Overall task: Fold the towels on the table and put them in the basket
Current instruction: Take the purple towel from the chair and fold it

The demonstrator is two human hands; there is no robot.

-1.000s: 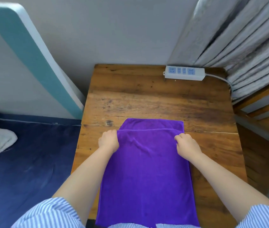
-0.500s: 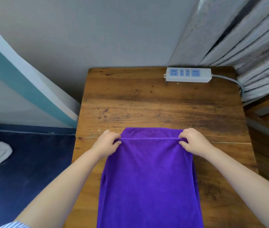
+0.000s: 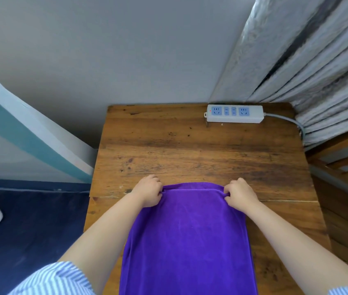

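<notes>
Head view, nearest edge first: blue-and-white striped sleeves (image 3: 56,277) show at 7 and 5 o'clock, with both bare forearms reaching forward. Between them lies the purple towel (image 3: 187,241), flat on the wooden counter (image 3: 190,150) and running from the 6 o'clock edge of the frame up toward the middle. Its far end is doubled, with an upper layer's edge lying just short of a lower layer's edge. The left hand (image 3: 148,193) pinches the far left corner of that upper layer, fingers curled round the cloth, at about 11 o'clock from the towel's centre. The right hand (image 3: 241,193) pinches the far right corner in the same way, at about 1 o'clock. Both hands rest low against the counter. Farther on, bare wood stretches to a white power strip (image 3: 235,113) with blue sockets at the counter's 1 o'clock corner, its grey cable trailing right toward pale folded curtains (image 3: 309,60). At 9 o'clock, off the counter, dark blue bedding (image 3: 30,226) lies under a white-and-teal board (image 3: 19,133).
</notes>
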